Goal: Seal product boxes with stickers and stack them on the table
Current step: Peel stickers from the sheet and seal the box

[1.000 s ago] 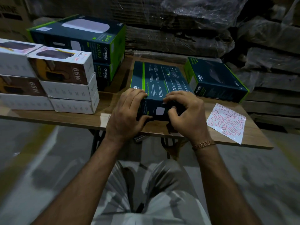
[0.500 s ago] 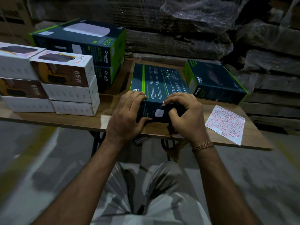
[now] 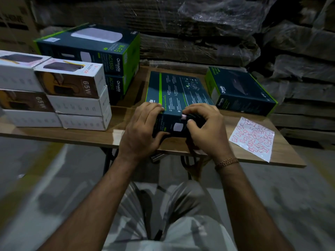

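Two sets of fingers are clamped on a dark green box [image 3: 178, 95] at the table's [image 3: 94, 135] near edge: the left hand [image 3: 143, 131] grips its corner, the right hand [image 3: 206, 131] pinches a small sticker [image 3: 184, 117] onto the flap edge. A sticker sheet [image 3: 252, 138] is laid just right.

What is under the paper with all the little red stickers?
The sticker sheet lies flat on the wooden table, near its right front corner. Only tabletop shows around it. Whether anything thin lies beneath cannot be seen, because the sheet covers that spot.
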The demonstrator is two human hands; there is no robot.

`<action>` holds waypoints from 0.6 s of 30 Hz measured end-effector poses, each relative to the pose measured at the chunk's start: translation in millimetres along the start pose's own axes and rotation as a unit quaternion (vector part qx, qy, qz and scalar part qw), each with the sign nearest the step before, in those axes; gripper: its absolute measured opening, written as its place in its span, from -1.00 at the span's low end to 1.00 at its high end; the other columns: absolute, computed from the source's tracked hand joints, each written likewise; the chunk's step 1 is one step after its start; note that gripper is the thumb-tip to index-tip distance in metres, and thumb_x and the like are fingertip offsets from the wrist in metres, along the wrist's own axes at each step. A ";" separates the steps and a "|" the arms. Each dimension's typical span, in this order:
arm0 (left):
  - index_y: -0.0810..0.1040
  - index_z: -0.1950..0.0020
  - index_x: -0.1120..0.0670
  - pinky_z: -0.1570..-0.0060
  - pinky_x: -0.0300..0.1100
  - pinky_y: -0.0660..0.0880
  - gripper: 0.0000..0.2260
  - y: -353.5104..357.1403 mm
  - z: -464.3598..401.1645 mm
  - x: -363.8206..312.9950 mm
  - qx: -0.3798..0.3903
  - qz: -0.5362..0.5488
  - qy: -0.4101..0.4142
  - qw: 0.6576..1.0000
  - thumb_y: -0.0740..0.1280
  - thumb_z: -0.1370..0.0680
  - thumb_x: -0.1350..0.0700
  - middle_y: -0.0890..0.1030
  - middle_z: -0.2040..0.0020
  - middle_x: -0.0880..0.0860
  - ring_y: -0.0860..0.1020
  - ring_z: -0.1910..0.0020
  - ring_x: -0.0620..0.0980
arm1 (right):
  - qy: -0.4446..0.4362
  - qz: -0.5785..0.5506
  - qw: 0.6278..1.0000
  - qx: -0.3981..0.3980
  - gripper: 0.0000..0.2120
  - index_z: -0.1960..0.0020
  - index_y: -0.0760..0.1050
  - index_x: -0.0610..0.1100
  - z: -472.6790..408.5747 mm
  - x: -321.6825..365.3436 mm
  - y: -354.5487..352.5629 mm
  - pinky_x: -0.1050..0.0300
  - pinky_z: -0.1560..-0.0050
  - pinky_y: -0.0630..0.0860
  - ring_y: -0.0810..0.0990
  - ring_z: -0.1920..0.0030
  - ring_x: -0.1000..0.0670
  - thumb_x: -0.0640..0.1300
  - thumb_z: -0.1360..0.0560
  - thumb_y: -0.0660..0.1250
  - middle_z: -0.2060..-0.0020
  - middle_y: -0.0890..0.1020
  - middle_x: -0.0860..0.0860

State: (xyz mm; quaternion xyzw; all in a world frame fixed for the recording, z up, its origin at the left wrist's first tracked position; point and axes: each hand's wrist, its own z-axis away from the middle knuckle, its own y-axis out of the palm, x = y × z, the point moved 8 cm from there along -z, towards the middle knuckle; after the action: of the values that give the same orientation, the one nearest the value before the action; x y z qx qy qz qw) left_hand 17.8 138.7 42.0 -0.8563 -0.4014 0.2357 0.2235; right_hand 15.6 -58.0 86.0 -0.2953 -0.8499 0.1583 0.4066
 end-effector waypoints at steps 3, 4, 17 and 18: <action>0.50 -0.46 0.25 -0.63 -0.09 0.21 -0.34 -0.6 -0.1 -0.1 -0.002 -0.002 0.002 1.000 0.63 -0.44 0.09 0.52 -0.44 0.19 0.41 -0.51 0.19 | 0.060 -0.065 0.996 0.014 -0.89 0.02 0.68 0.06 -6.0 -8.2 1.9 -0.10 -0.15 0.65 0.65 -0.10 0.07 0.02 -0.50 0.40 0.02 0.70 0.14; 0.49 -0.46 0.25 -0.62 -0.07 0.24 -0.35 -0.4 0.2 -0.1 -0.001 -0.002 0.001 1.000 0.63 -0.45 0.08 0.52 -0.45 0.19 0.41 -0.51 0.19 | 0.044 -0.044 0.998 0.015 -0.92 0.03 0.67 0.04 -8.1 -5.2 2.1 -0.11 -0.12 0.65 0.66 -0.08 0.07 0.02 -0.53 0.43 0.03 0.69 0.14; 0.47 -0.48 0.26 -0.63 -0.12 0.19 -0.32 -0.1 1.4 -0.4 -0.005 -0.006 0.003 1.000 0.63 -0.47 0.02 0.51 -0.45 0.20 0.41 -0.52 0.18 | -0.095 0.080 0.992 0.018 -0.91 -0.02 0.69 -0.15 -9.1 9.8 6.8 0.09 -0.14 0.58 0.58 -0.07 0.04 -0.23 -0.52 0.54 0.02 0.68 0.02; 0.48 -0.48 0.26 -0.63 -0.11 0.21 -0.32 -0.4 1.5 -0.8 -0.006 -0.006 0.005 1.000 0.62 -0.48 0.02 0.51 -0.45 0.21 0.41 -0.52 0.18 | -0.095 0.079 0.992 0.018 -0.89 -0.02 0.69 -0.15 -8.9 9.3 6.9 0.10 -0.15 0.58 0.59 -0.08 0.04 -0.23 -0.51 0.55 0.01 0.68 0.02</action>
State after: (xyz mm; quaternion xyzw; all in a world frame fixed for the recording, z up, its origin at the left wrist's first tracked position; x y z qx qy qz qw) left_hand 16.3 138.6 41.3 -0.8565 -0.4069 0.2272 0.2218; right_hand 20.5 -46.6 93.6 -0.3382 -0.8556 0.2327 0.3153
